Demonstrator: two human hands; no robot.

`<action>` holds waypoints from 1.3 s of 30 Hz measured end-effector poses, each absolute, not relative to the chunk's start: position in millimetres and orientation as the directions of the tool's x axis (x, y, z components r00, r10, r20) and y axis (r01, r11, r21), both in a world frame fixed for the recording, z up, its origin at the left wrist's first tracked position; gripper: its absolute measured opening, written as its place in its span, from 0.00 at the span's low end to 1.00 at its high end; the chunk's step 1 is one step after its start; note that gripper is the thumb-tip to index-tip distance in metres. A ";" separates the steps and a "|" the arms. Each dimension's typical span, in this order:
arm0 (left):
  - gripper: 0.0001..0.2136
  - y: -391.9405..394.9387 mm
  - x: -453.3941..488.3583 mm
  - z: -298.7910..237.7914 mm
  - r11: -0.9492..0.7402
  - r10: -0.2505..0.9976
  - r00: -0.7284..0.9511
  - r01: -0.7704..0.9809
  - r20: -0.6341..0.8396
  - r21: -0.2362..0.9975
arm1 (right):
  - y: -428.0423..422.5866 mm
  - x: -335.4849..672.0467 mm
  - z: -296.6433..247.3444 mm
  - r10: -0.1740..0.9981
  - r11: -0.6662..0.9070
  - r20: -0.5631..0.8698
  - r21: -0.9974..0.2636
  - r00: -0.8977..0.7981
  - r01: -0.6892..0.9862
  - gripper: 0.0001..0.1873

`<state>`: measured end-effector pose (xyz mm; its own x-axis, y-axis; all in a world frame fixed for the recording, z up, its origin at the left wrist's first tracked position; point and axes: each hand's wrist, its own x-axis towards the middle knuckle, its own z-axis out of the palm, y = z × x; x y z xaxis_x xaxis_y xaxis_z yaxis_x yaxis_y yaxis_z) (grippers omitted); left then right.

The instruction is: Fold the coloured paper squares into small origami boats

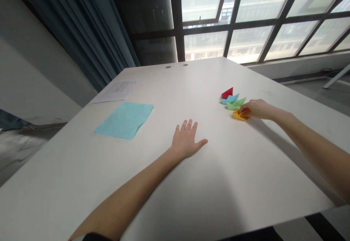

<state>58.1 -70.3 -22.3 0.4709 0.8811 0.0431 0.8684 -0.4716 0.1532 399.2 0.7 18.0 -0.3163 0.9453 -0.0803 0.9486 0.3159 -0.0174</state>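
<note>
My right hand [255, 109] pinches a yellow-orange folded paper boat [238, 115] at the right of the table, its fingers covering part of the boat. Just behind it a green paper boat [235, 104], a light blue paper boat [229, 99] and a red paper boat [227, 93] stand close together in a slanting row. My left hand [186, 139] lies palm down on the tabletop near the middle, fingers spread, holding nothing. To its left is a flat light-blue sheet of paper [125, 120] with one edge slightly raised.
The white table [175, 88] stretches away towards large windows [205, 44]. At its far left lies a white printed sheet [116, 91]. A dark blue curtain [90, 26] hangs beyond the left edge. Two small round fittings sit near the far edge.
</note>
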 end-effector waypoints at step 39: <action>0.39 -69.1 56.8 -24.1 -0.473 0.881 0.471 0.872 0.048 0.128 | -0.3 398.1 26.5 0.934 0.293 -0.190 -0.080 -0.303 0.953 0.16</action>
